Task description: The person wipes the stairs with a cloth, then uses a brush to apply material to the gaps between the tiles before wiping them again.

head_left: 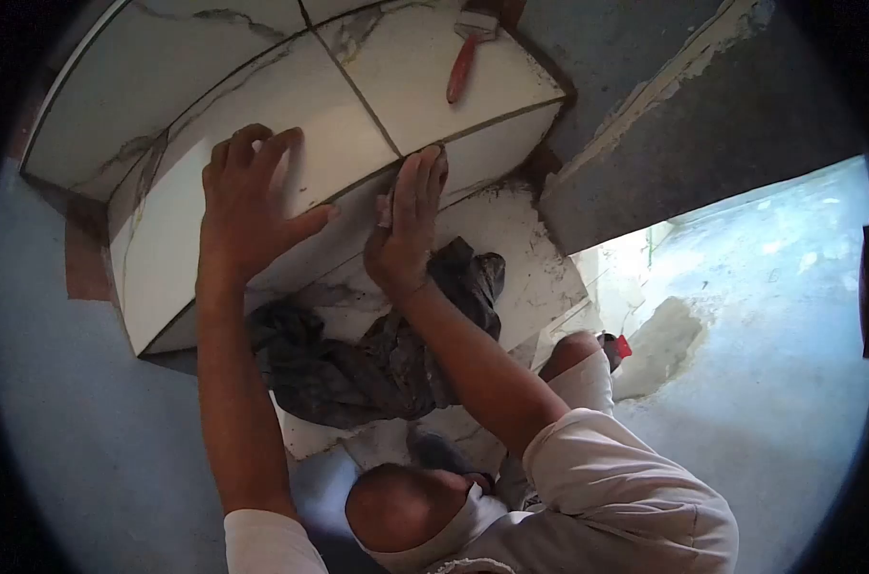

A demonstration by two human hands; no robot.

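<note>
White tiles with grey veining (344, 143) cover the steps, with dark joints between them. My left hand (248, 196) rests on the top of the lower step, fingers spread and slightly bent, with its thumb near the front edge. Against the front edge, at the dark joint, lies my right hand (408, 215); its fingers are together and stretched upward, and whether something small is under them cannot be made out. A dark, crumpled cloth (358, 373) lies below both hands on the tiles underneath.
A brush with a red handle (461, 72) lies on the step at the upper right. A grey slab edge (664, 143) rises at the right. My bent knees are below, beside a red object (624, 346). Blue walls flank the steps.
</note>
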